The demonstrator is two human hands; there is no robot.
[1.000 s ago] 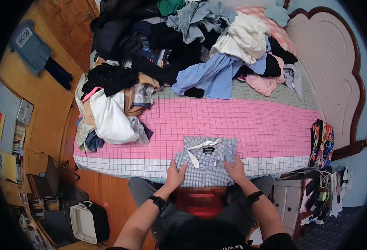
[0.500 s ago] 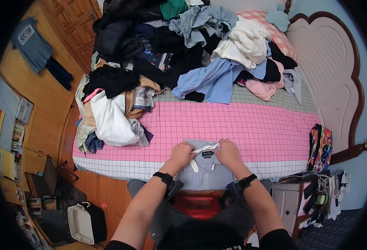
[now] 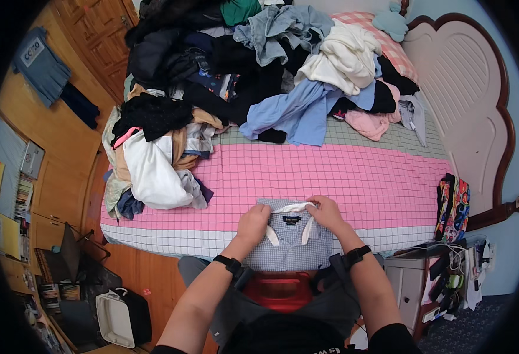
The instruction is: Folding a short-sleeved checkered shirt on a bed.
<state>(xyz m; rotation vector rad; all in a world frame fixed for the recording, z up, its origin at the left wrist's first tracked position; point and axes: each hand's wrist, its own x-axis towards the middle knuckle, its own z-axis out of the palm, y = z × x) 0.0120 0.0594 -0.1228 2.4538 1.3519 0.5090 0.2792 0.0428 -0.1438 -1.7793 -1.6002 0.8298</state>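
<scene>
A grey-blue checked collared shirt lies folded at the near edge of the bed, its white inner collar band facing up and a dark label inside the neck. My left hand pinches the left side of the collar. On the other side, my right hand has its fingers closed on the collar's right end. Both collar points hang down toward me, and the shirt's lower part reaches over the bed edge above a red stool.
Heaped clothes cover the far side of the bed, with a smaller pile at left. A colourful folded garment lies by the headboard. A cluttered nightstand stands at right; an open black-and-white case sits on the floor.
The collar has been spread wider and flatter, so the neck label and both collar points show more fully. My hands stay at its two sides, the right having shifted slightly along it.
</scene>
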